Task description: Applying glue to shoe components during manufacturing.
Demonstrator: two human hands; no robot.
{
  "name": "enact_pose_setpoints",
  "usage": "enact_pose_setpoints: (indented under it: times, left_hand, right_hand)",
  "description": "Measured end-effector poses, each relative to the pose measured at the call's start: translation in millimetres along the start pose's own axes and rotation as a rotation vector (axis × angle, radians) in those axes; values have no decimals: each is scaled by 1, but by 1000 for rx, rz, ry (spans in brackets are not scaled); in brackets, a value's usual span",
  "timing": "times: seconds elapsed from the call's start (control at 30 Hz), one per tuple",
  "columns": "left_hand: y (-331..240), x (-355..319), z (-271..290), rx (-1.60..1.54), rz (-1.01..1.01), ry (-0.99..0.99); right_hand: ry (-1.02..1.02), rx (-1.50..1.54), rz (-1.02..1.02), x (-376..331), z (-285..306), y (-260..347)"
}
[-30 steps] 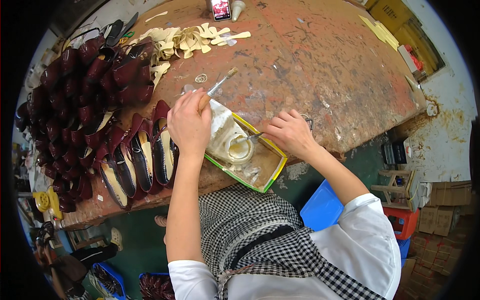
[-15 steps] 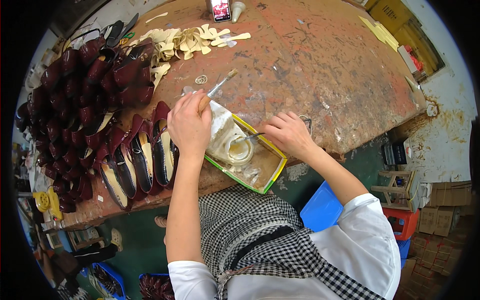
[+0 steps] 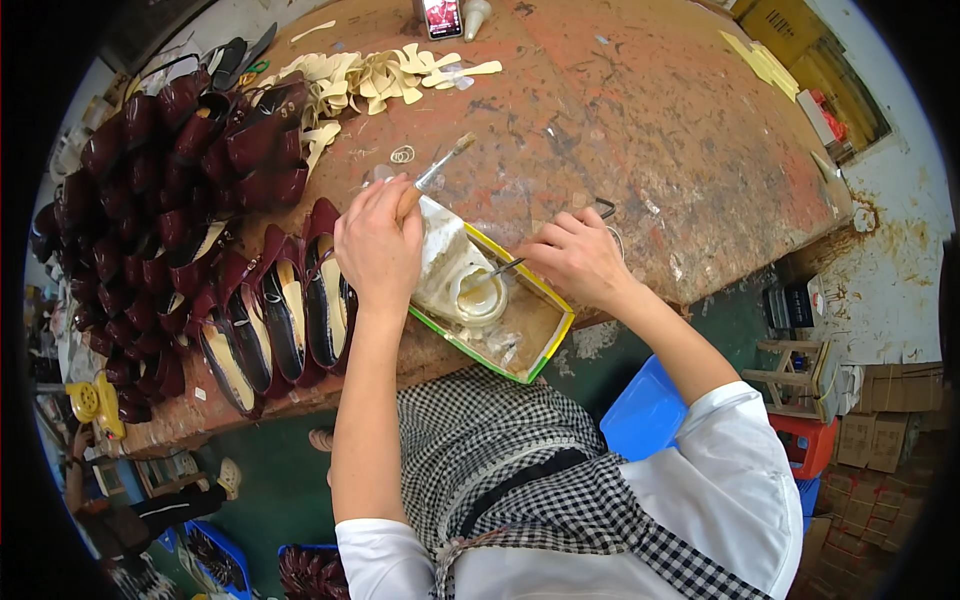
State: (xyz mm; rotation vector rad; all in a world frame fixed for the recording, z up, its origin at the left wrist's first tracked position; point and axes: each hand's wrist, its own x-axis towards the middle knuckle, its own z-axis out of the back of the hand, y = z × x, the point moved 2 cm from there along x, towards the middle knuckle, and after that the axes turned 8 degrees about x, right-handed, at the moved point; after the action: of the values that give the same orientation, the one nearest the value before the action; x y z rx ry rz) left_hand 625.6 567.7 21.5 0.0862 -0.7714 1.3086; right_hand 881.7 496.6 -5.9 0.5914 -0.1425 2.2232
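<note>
My left hand (image 3: pixel 380 245) is closed around the wooden handle of a brush (image 3: pixel 436 172), whose bristles point away from me to the upper right. Its fingers also rest by the far end of a white, smeared bottle (image 3: pixel 441 262). This bottle lies in a shallow green-and-yellow-edged box (image 3: pixel 530 325), its round mouth (image 3: pixel 480 296) facing me with pale, glue-like stuff inside. In my right hand (image 3: pixel 575 258) is a thin metal rod (image 3: pixel 508 267). One tip of the rod reaches the bottle mouth; its bent end shows beyond my knuckles.
Dark red shoes (image 3: pixel 328 290) stand in a row left of the box, beside a large heap of more shoes (image 3: pixel 150 200). Cream insole pieces (image 3: pixel 375 78) are piled at the back, near a phone (image 3: pixel 441 18). A blue bin (image 3: pixel 645 410) sits below the worktable's edge (image 3: pixel 690 300).
My right hand has turned and lifted slightly, and the rod's bent end now sticks out farther above it. My left hand stays in place. At lower left, another person's arm has come into view.
</note>
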Motion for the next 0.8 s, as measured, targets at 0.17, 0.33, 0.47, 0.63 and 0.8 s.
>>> enact_pose_setpoints:
  times: [0.17, 0.33, 0.47, 0.63, 0.8]
  left_hand:
    - [1, 0, -1, -2, 6, 7]
    - [3, 0, -3, 42, -37, -41]
    - [1, 1, -1, 11, -2, -4]
    - [3, 0, -4, 19, 4, -16]
    - [3, 1, -3, 2, 10, -10]
  right_hand:
    - [39, 0, 27, 2, 12, -5]
    - [23, 55, 2, 5, 9, -1]
    - [39, 40, -6, 3, 4, -4]
    - [3, 80, 13, 3, 2, -5]
    - [31, 90, 44, 2, -6, -5]
